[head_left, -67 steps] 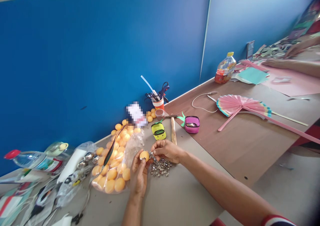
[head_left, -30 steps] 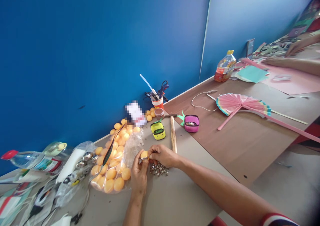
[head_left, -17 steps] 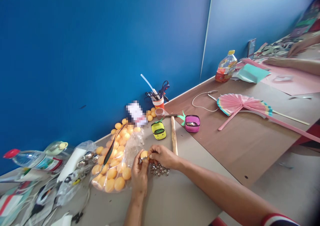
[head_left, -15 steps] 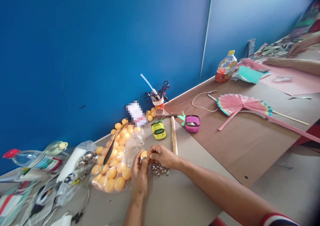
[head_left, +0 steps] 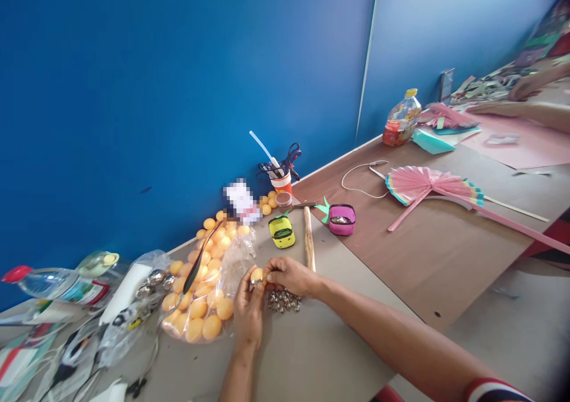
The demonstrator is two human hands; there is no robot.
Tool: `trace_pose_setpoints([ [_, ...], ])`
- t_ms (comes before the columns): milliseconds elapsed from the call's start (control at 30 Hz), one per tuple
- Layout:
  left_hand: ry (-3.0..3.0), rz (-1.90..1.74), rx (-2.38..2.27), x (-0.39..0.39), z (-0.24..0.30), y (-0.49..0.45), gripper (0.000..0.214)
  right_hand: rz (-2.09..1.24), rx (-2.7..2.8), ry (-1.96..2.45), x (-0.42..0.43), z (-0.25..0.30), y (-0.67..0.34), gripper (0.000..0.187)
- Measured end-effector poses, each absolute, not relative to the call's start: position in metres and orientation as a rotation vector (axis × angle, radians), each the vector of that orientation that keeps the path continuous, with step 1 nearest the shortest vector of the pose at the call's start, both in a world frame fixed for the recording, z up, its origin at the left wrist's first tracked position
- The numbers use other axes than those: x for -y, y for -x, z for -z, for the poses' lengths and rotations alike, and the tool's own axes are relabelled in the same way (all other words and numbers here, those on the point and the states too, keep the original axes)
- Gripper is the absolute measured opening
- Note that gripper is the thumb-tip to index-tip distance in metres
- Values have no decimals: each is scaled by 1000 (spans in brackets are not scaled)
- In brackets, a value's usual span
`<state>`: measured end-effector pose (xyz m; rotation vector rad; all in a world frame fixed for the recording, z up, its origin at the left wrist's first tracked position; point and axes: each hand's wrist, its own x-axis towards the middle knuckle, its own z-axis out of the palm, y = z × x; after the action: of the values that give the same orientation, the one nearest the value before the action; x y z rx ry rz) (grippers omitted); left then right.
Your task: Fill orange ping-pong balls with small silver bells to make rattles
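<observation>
My left hand [head_left: 247, 316] holds an orange ping-pong ball [head_left: 257, 275] between its fingertips, just above the grey table. My right hand [head_left: 290, 275] is closed in a pinch against the same ball; what its fingertips hold is too small to make out. Under both hands lies a small heap of silver jingle bells [head_left: 282, 300]. To the left a clear plastic bag [head_left: 205, 295] spills many more orange balls, with a dark strap lying across it.
A wooden stick [head_left: 308, 239], a yellow box [head_left: 281, 232] and a pink box [head_left: 341, 220] lie beyond my hands. A cup of scissors [head_left: 282, 179] stands by the blue wall. A pink paper fan [head_left: 427, 186], a juice bottle [head_left: 401, 119] and another person's arms [head_left: 525, 108] are at right. Water bottles and clutter sit at left.
My right hand rose from the bell heap to the ball and now pinches at it. At far right, the other person moved the teal paper.
</observation>
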<state>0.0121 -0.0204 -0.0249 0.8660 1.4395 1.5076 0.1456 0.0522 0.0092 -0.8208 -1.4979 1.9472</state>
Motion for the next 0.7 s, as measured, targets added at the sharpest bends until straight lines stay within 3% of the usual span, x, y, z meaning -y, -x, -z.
trace_pose_setpoints([
  [700, -1014, -1453, -1566, 24, 23, -14, 59, -1872, 1545, 956, -50, -10, -144, 11],
])
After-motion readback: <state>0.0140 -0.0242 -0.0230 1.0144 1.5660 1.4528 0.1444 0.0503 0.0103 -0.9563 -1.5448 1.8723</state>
